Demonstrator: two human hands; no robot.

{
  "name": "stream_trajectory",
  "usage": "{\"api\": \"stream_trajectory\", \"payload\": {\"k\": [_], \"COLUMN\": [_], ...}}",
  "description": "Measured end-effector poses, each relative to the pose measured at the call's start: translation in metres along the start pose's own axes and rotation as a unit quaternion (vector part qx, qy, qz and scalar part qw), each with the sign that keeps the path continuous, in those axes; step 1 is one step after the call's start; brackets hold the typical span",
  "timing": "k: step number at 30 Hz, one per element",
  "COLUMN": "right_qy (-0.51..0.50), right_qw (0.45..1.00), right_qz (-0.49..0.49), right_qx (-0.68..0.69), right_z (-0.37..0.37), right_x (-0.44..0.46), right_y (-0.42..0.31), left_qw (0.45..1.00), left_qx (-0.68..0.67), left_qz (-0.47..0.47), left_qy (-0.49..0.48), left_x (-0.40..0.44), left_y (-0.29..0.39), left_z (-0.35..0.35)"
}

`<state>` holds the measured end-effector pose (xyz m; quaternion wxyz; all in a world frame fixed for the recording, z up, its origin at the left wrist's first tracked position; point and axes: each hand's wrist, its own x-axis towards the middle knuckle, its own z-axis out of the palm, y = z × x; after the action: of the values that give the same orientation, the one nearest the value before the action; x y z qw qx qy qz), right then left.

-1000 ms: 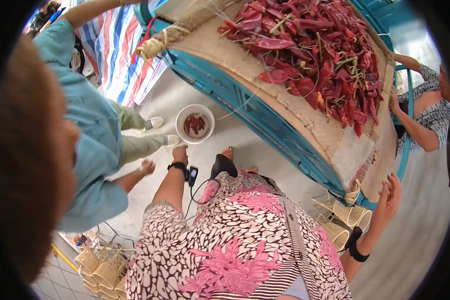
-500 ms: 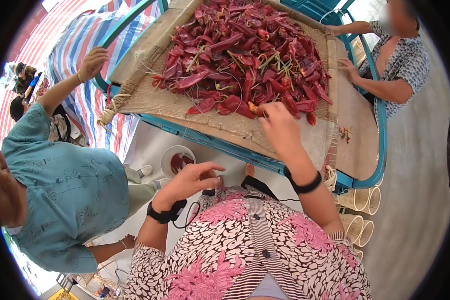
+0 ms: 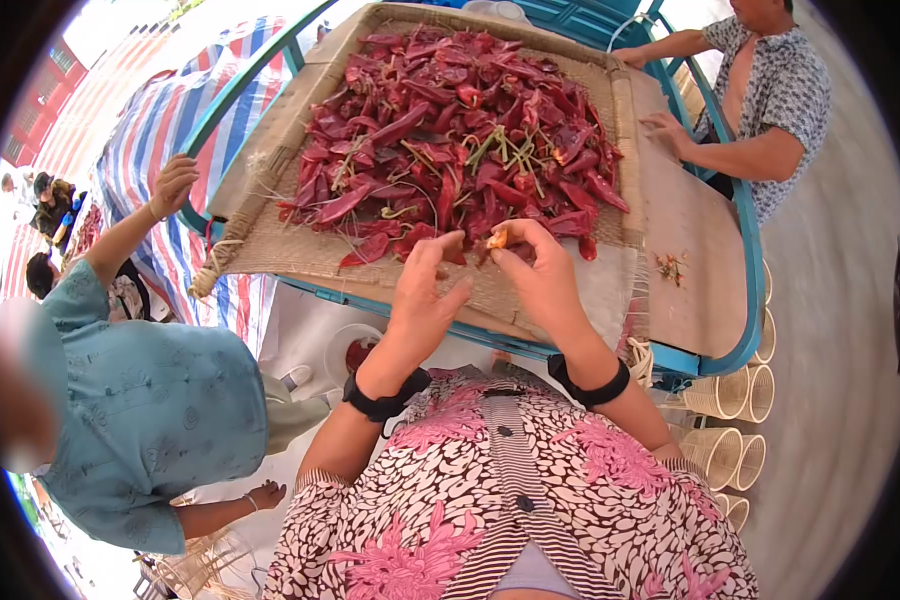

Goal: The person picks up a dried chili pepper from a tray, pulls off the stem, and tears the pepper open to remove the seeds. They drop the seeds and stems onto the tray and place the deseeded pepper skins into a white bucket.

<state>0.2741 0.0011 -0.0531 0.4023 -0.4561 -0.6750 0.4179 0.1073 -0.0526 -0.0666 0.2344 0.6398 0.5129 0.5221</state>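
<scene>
A broad heap of dried red peppers [image 3: 450, 140] lies on a woven mat [image 3: 270, 245] on the teal cart. At the heap's near edge, my right hand [image 3: 545, 280] pinches a small orange-yellow pepper [image 3: 497, 239] between thumb and fingertips. Close on its left is my left hand [image 3: 420, 300], raised over the mat's near edge with thumb and fingers apart and nothing visible between them. Both wrists wear black bands. Below the mat, partly hidden by my left forearm, a white bucket [image 3: 336, 352] holds some red peppers.
A person in a teal shirt [image 3: 160, 400] stands at the left, one hand by the cart's rail [image 3: 235, 85]. Another person in a patterned shirt [image 3: 785, 100] leans on the cart's right side. Wicker baskets [image 3: 715, 395] lie below right. Striped sheeting [image 3: 170, 130] is behind left.
Both hands have come up from beside my body to the heap's near edge. My right hand has taken hold of the orange-yellow pepper. The view has shifted onto the cart.
</scene>
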Motion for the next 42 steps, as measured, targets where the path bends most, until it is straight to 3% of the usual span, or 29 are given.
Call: {"api": "stream_trajectory", "payload": {"k": [2, 6, 7, 9, 11, 14, 18, 21, 24, 27, 33, 36, 39, 42], "right_qy": [-0.017, -0.016, -0.022, 0.001, 0.061, 0.014, -0.023, 0.041, 0.004, 0.007, -0.001, -0.058, -0.042, 0.014], "right_qw": [0.988, 0.976, 0.977, 0.980, 0.984, 0.977, 0.965, 0.998, 0.990, 1.000, 0.999, 0.974, 0.961, 0.998], "right_qz": [0.081, 0.043, 0.034, 0.033, 0.046, 0.109, 0.162, 0.043, 0.073, 0.013, -0.031, 0.085, 0.099, 0.035], "right_qx": [0.127, 0.211, 0.211, 0.196, 0.162, 0.185, 0.204, -0.034, 0.122, -0.011, 0.012, 0.200, 0.256, 0.058], "right_z": [-0.010, -0.016, -0.018, -0.021, -0.022, -0.032, -0.023, -0.028, -0.031, -0.021, -0.026, -0.021, -0.014, -0.020], "right_x": [-0.006, -0.012, -0.013, -0.015, -0.018, -0.024, -0.035, -0.031, -0.027, -0.023, -0.014, -0.015, -0.016, -0.016], "right_y": [-0.009, -0.017, -0.019, -0.018, -0.016, -0.007, -0.013, 0.005, -0.002, -0.013, -0.012, -0.021, -0.014, -0.013], "left_qw": [0.995, 0.992, 0.982, 0.950, 0.899, 0.840, 0.821, 0.786, 0.773, 0.769, 0.748, 0.753, 0.766, 0.759], "left_qx": [-0.086, -0.101, -0.148, -0.239, -0.384, -0.488, -0.516, -0.552, -0.568, -0.571, -0.605, -0.605, -0.589, -0.592], "left_qz": [-0.047, -0.065, -0.105, -0.189, -0.207, -0.237, -0.243, -0.277, -0.281, -0.286, -0.275, -0.261, -0.256, -0.266], "left_qy": [0.000, -0.047, -0.055, -0.069, -0.033, -0.022, -0.016, -0.005, -0.004, 0.000, -0.001, 0.004, -0.006, -0.043], "left_x": [0.006, 0.014, 0.015, 0.017, 0.021, 0.023, 0.017, 0.015, 0.015, 0.013, 0.013, 0.011, 0.010, 0.015], "left_y": [0.008, 0.014, 0.010, 0.003, 0.004, 0.003, -0.009, -0.008, -0.010, -0.009, -0.016, -0.017, -0.006, 0.018], "left_z": [0.013, 0.027, 0.029, 0.032, 0.029, 0.029, 0.034, 0.038, 0.040, 0.041, 0.024, 0.025, 0.027, 0.012]}}
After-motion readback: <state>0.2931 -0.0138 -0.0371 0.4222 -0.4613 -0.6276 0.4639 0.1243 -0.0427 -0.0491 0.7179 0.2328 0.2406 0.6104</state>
